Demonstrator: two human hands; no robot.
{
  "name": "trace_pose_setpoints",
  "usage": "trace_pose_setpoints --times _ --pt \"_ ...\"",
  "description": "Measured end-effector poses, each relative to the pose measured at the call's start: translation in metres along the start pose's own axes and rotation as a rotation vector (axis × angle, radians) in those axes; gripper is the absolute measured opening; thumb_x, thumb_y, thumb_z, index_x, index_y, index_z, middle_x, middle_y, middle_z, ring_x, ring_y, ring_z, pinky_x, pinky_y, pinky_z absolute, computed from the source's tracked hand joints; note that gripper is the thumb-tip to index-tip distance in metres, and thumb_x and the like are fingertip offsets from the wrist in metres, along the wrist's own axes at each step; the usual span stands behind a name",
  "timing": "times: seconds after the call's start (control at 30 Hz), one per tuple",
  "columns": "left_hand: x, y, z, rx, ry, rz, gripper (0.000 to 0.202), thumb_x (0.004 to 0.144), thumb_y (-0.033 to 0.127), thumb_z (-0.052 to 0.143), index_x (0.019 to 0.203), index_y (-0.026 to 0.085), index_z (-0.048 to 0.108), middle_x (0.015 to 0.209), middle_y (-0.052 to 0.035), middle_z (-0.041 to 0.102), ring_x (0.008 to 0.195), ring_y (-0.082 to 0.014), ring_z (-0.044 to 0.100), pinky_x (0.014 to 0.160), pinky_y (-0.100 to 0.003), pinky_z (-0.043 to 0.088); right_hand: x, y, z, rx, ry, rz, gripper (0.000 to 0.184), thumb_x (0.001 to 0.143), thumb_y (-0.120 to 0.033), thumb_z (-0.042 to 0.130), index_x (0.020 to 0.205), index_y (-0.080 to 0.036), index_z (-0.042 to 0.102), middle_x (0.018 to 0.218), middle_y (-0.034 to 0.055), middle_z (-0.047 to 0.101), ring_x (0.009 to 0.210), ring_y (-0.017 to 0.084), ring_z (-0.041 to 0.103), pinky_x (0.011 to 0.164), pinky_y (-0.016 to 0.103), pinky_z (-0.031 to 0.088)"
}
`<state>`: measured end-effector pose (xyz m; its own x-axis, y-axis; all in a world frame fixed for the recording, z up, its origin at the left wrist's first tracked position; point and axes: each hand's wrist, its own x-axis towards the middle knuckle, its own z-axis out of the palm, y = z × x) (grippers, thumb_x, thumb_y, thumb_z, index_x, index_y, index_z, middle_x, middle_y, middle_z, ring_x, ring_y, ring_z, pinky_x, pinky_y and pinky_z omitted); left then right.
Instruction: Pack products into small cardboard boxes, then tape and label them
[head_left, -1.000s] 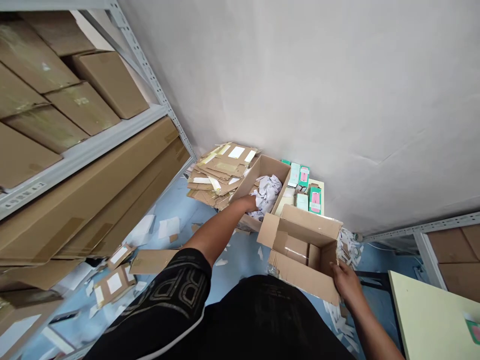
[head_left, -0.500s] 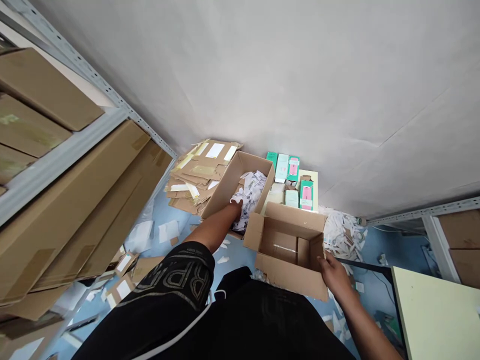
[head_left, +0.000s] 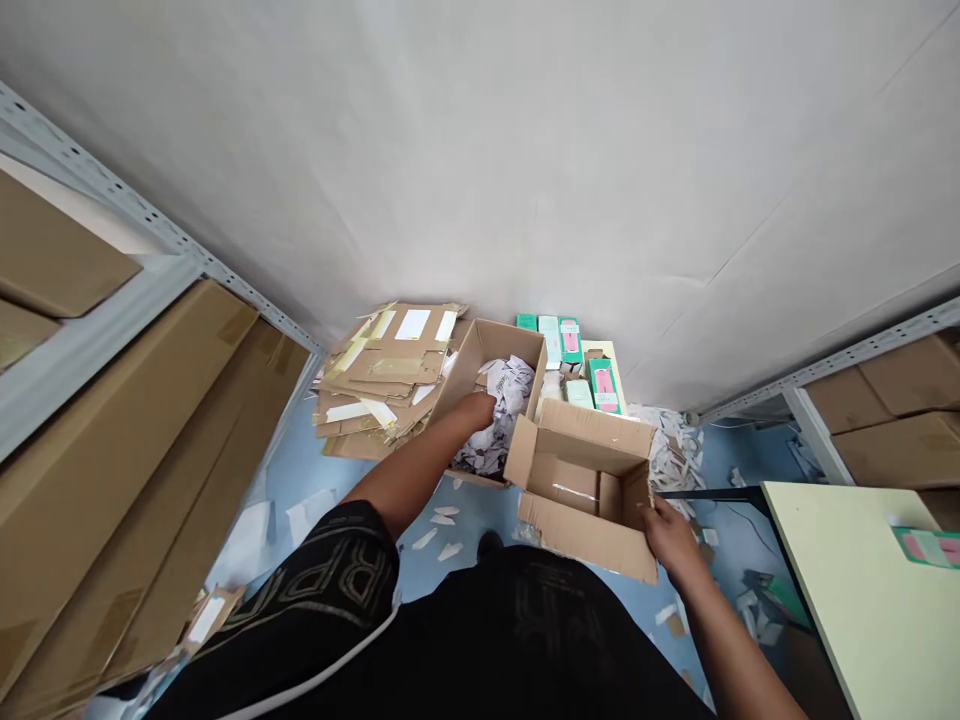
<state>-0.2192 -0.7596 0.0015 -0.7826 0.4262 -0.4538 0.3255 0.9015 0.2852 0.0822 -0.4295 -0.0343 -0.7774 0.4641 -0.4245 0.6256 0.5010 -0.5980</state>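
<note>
My left hand [head_left: 478, 408] reaches into a tall open cardboard box, its fingers curled into the crumpled white paper [head_left: 511, 385] there. The fingertips are partly hidden by the hand itself. Paper scraps fill the lower part of this cardboard box [head_left: 454, 375]. With my right hand [head_left: 664, 532] I grip the right edge of a second cardboard box [head_left: 585, 545], fingers inside and thumb side out. Its flaps stand open, and brown cardboard inner walls and a whitish strip show inside.
Flattened cardboard [head_left: 397, 370] is stacked at the left box's side. Green and white product boxes [head_left: 570, 345] stand behind. Shredded paper [head_left: 675, 450] heaps on the right, near a pale table [head_left: 832, 580]. Shelves with large cartons [head_left: 142, 440] line the left; scraps litter the blue floor [head_left: 431, 565].
My left hand has drawn slightly up and its fingers look more curled in the paper. My right hand keeps its grip on the box edge. The camera view has shifted.
</note>
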Motion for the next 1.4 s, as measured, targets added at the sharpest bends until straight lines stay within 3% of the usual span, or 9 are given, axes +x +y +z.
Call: trace_pose_setpoints --times 0.2,0.33,0.43,0.53,0.7,0.83,1.1,1.23,1.4 --pt "-0.041 -0.021 -0.049 -0.164 0.251 0.159 0.041 0.091 0.029 0.063 0.131 0.021 0.068 0.12 -0.0082 0.075 0.11 -0.0249 0.069 0.096 -0.032 0.05 -0.02 -0.017 0.018 -0.039 0.074 0.037 0.048 0.088 -0.046 0.042 0.115 -0.021 0.074 0.113 0.011 0.077 0.107 0.03 0.07 0.085 0.034 0.05" --pt "-0.088 0.018 -0.061 -0.411 0.341 0.502 0.045 0.09 0.031 0.064 0.135 0.027 0.067 0.129 -0.003 0.072 0.115 -0.0236 0.066 0.101 -0.033 0.05 -0.026 -0.031 0.023 -0.053 0.102 0.021 0.046 0.087 -0.043 0.043 0.112 -0.02 0.075 0.112 0.0122 0.077 0.105 0.029 0.07 0.083 0.032 0.049" --pt "-0.104 0.063 -0.044 -0.365 0.283 0.695 0.048 0.093 0.04 0.064 0.14 0.029 0.061 0.129 -0.0063 0.069 0.115 -0.0253 0.066 0.097 -0.036 0.052 -0.029 -0.039 0.022 -0.051 0.131 0.007 0.046 0.088 -0.043 0.043 0.111 -0.019 0.075 0.111 0.0126 0.077 0.105 0.03 0.07 0.084 0.033 0.048" --pt "-0.094 0.093 -0.012 -0.235 0.212 0.819 0.051 0.093 0.043 0.067 0.141 0.027 0.06 0.126 -0.0097 0.071 0.12 -0.0287 0.063 0.099 -0.04 0.051 -0.033 -0.043 0.021 -0.041 0.153 -0.005 0.046 0.088 -0.042 0.043 0.112 -0.019 0.075 0.111 0.012 0.077 0.107 0.03 0.069 0.085 0.033 0.048" --pt "-0.068 0.094 0.026 -0.094 0.101 0.887 0.078 0.088 0.047 0.074 0.156 0.026 0.043 0.157 -0.0118 0.051 0.142 -0.0316 0.049 0.115 -0.044 0.04 -0.037 -0.044 0.021 -0.014 0.18 0.006 0.046 0.087 -0.041 0.045 0.113 -0.02 0.075 0.109 0.0105 0.077 0.104 0.03 0.069 0.084 0.033 0.048" --pt "-0.073 0.078 0.021 -0.159 0.102 0.841 0.065 0.092 0.046 0.068 0.151 0.023 0.051 0.152 -0.0122 0.056 0.14 -0.03 0.052 0.115 -0.042 0.043 -0.04 -0.04 0.018 -0.003 0.186 0.047 0.044 0.086 -0.041 0.046 0.113 -0.021 0.075 0.109 0.0101 0.077 0.101 0.029 0.069 0.08 0.032 0.047" --pt "-0.102 0.06 0.006 -0.295 0.291 0.835 0.034 0.096 0.032 0.057 0.126 0.021 0.069 0.128 -0.01 0.07 0.124 -0.0256 0.061 0.111 -0.043 0.048 -0.066 -0.024 0.004 0.082 0.277 0.125 0.038 0.085 -0.038 0.048 0.102 -0.02 0.075 0.103 0.0088 0.079 0.097 0.027 0.07 0.078 0.031 0.047" --pt "-0.105 0.076 0.013 -0.312 0.267 0.91 0.031 0.096 0.031 0.056 0.123 0.023 0.07 0.125 -0.0089 0.071 0.12 -0.0258 0.063 0.108 -0.043 0.051 -0.088 -0.004 -0.005 0.141 0.341 0.189 0.035 0.084 -0.041 0.048 0.096 -0.021 0.075 0.101 0.0072 0.078 0.098 0.028 0.07 0.078 0.031 0.048" --pt "-0.109 0.126 0.028 -0.344 0.278 0.981 0.03 0.096 0.03 0.055 0.122 0.025 0.07 0.122 -0.0087 0.072 0.12 -0.0262 0.063 0.107 -0.047 0.052 -0.11 0.034 -0.021 0.248 0.396 0.265 0.036 0.083 -0.042 0.048 0.094 -0.021 0.075 0.095 0.0076 0.077 0.093 0.029 0.07 0.075 0.033 0.049"
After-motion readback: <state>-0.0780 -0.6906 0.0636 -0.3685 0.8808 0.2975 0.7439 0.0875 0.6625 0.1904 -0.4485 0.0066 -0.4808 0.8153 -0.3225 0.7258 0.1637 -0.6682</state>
